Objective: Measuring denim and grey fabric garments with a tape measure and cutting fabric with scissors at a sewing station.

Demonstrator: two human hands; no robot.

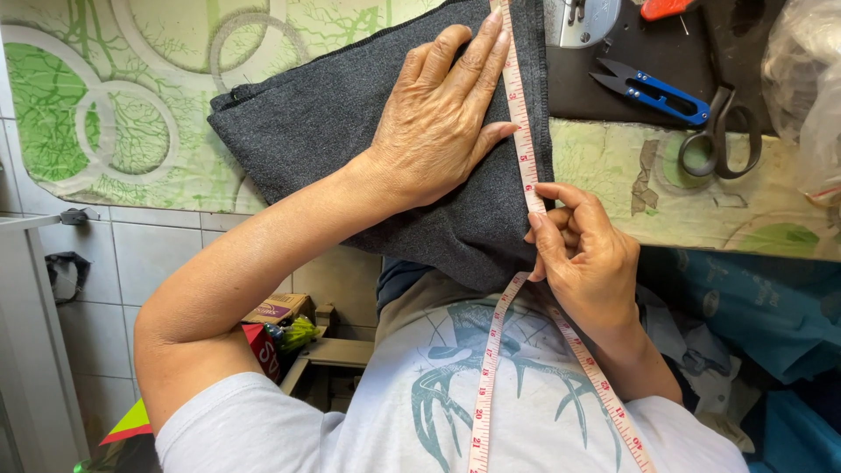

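A folded dark grey cloth [333, 114] lies on a table with a green-patterned cover [114, 114], its near end hanging over the table's edge. My left hand [442, 118] presses flat on the cloth, fingers apart, fingertips touching a pink measuring tape [523, 140] laid along the cloth's right edge. My right hand [583, 250] pinches that tape at the cloth's lower right corner. From there the tape's two loose ends hang down over my white printed shirt.
Blue-handled thread snips [653, 92] and dark scissors [723, 131] lie at the right by a black mat [631, 61]. A metal sewing-machine part [583, 22] sits at the top. Blue fabric [771, 307] is piled at lower right, and a clear plastic bag [810, 79] at the right edge.
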